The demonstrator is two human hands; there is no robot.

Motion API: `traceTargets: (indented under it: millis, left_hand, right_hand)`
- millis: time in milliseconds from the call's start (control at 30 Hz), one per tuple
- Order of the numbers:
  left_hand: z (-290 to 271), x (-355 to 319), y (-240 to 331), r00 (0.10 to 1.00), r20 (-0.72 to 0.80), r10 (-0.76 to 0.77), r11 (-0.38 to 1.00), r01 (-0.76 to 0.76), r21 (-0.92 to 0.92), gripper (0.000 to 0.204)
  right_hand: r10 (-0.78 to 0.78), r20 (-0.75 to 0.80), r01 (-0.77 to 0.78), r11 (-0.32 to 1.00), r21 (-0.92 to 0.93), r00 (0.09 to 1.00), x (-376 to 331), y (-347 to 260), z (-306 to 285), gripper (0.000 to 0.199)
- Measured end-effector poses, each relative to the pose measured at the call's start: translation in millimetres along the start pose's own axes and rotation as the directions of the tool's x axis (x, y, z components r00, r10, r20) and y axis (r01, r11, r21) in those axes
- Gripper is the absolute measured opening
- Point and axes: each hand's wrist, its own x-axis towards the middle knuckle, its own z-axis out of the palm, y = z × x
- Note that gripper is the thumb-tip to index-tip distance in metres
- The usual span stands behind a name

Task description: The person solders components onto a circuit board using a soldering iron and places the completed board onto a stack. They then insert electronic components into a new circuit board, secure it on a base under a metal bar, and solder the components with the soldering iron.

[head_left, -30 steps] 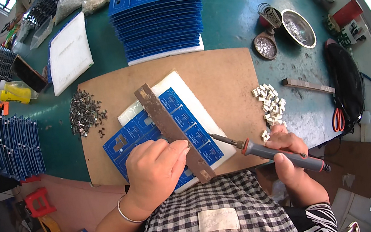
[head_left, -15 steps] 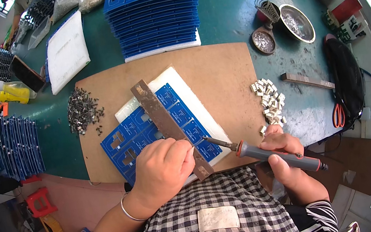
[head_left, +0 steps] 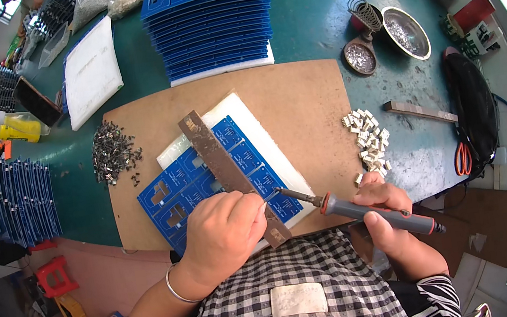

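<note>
Head view: your right hand [head_left: 382, 205] grips the soldering iron [head_left: 364, 210], its long axis pointing left toward the blue circuit board panel [head_left: 204, 178] on the tabletop [head_left: 314, 33], where your left hand [head_left: 225, 234] pinches solder wire beside the tip.

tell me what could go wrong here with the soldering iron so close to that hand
The soldering iron tip sits just beside the left hand fingers on the blue circuit board, so a slip might burn them. The metal bar lies loose across the board and could shift. The right hand is close to the white connectors, which it could scatter.
</note>
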Motion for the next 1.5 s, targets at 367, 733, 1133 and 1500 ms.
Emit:
traceTargets:
  millis: [367,733,1133,1500]
  left_hand:
    - [1,0,-1,0.998,0.055,0.016,0.999,-0.019,0.043,0.015]
    - [2,6,0,0.997,0.072,-0.001,1.000,0.000,0.011,0.018]
    - [-10,-13,-1,0.989,-0.068,-0.135,0.989,0.130,-0.070,0.019]
    - [6,-10,13,0.995,-0.089,-0.035,0.989,0.022,-0.144,0.020]
  right_hand:
    - [-0.002,0.000,0.002,1.000,0.020,1.000,2,3,1,0.028]
    - [-0.016,0.001,0.016,1.000,0.003,1.000,5,2,4,0.027]
    - [-0.011,0.007,0.011,1.000,-0.014,1.000,-3,0,-1,0.027]
    - [0.039,-0.077,-0.032,0.995,0.095,0.996,-38,-1,-19,0.028]
